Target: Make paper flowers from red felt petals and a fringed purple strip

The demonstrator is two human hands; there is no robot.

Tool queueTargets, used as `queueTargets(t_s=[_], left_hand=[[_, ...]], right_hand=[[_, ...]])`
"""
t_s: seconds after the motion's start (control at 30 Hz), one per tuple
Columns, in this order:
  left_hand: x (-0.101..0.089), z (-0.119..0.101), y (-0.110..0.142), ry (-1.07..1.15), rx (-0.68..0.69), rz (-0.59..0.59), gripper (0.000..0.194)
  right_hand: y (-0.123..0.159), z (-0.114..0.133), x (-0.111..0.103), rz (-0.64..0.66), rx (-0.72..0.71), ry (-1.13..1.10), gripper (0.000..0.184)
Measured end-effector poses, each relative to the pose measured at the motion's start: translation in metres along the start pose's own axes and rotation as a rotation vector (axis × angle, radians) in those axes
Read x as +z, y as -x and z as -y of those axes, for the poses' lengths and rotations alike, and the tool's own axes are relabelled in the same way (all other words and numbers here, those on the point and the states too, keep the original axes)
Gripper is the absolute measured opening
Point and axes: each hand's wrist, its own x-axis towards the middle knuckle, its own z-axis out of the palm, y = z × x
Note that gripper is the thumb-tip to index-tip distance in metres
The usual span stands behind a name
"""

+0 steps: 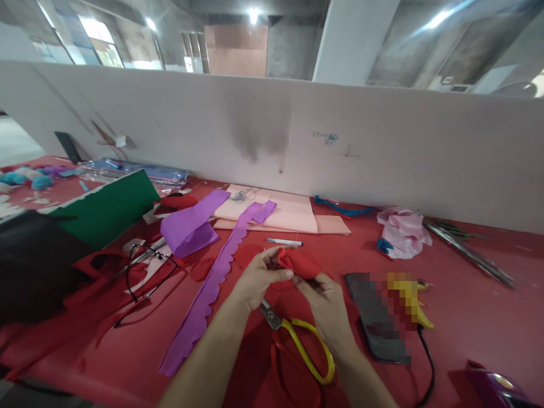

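My left hand (263, 276) and my right hand (321, 292) meet over the red table, both closed on a piece of red fabric (304, 263). The thumbs almost touch along its lower edge, and the piece looks gathered or folded at its left end. Below the hands lie scissors (308, 348) with yellow handles, their blades partly covered by my left hand. More red material sits under and around the hands, hard to tell apart from the tabletop. A white pen (284, 242) rests just beyond my fingers.
A scalloped purple strip (212, 289) and eyeglasses (148, 272) lie to the left. Peach sheets (276, 209) sit behind, against a white partition (263, 130). A phone (376, 317), a blurred yellow tool (408, 297) with a black cord and crumpled pink material (403, 232) are on the right.
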Motion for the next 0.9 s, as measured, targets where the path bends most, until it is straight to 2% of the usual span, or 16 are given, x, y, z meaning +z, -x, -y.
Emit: queueTargets(t_s=[0.07, 0.17, 0.23, 0.33, 0.53, 0.7, 0.9], left_hand=[[0.001, 0.001, 0.0, -0.013, -0.017, 0.005, 0.039], [0.003, 0.003, 0.0, -0.076, -0.035, -0.04, 0.023], [0.004, 0.003, 0.0, -0.099, -0.026, -0.065, 0.018], [0.006, 0.002, 0.0, -0.101, 0.01, -0.074, 0.016], [0.009, 0.002, 0.0, -0.132, -0.006, -0.067, 0.018], [0.012, 0.005, 0.002, -0.231, 0.109, -0.011, 0.016], [0.018, 0.002, 0.007, -0.494, 0.302, -0.105, 0.007]], right_hand=[[0.0, -0.002, 0.0, -0.017, 0.022, -0.062, 0.028], [-0.001, -0.006, -0.003, -0.048, 0.044, -0.103, 0.03], [-0.002, -0.008, -0.003, -0.051, 0.044, -0.112, 0.029], [-0.001, -0.008, -0.003, -0.028, 0.035, -0.123, 0.027], [0.001, -0.004, 0.0, -0.025, 0.023, -0.074, 0.031], [-0.001, -0.005, -0.002, -0.015, 0.119, -0.21, 0.034], [-0.005, -0.009, -0.005, 0.009, 0.28, -0.447, 0.026]])
